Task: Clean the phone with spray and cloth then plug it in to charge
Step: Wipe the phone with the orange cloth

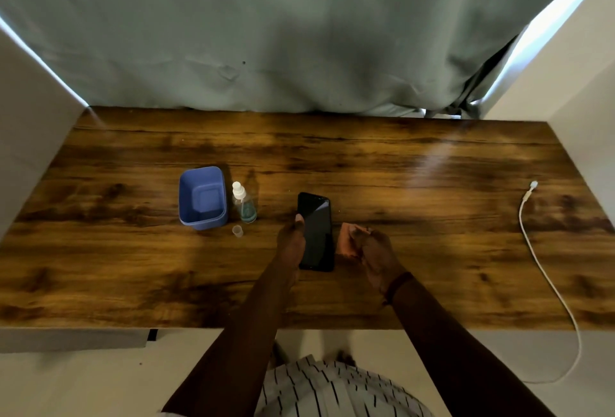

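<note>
Wooden table (399,167), dark grain, set against a grey-green curtain (299,33); pale walls either side.

Phone (316,233) sat near the table's middle, screen up and dark, long axis running away from the person. Left hand (292,243) gripped it along the left edge, thumb tip on that edge near the top and fingers hidden beneath. Could not tell whether the phone lay on the wood or was lifted just off it.

Right hand (376,253) was curled round a bunched pinkish-orange cloth (347,240), held just beside the phone's right edge; contact between cloth and phone unclear. Dark band (397,286) on the right wrist.

Left of the phone stood a spray bottle (244,203), upright, white nozzle bare, bluish liquid low inside. Its clear cap (237,230) lay on the table just in front. Blue tub (202,196) stood right beside the bottle, on its left.

White cable (545,270) lay well apart at the right end, its plug (533,184) on the wood and the cord trailing off the near edge.

Striped garment (332,390) showed at the bottom.
</note>
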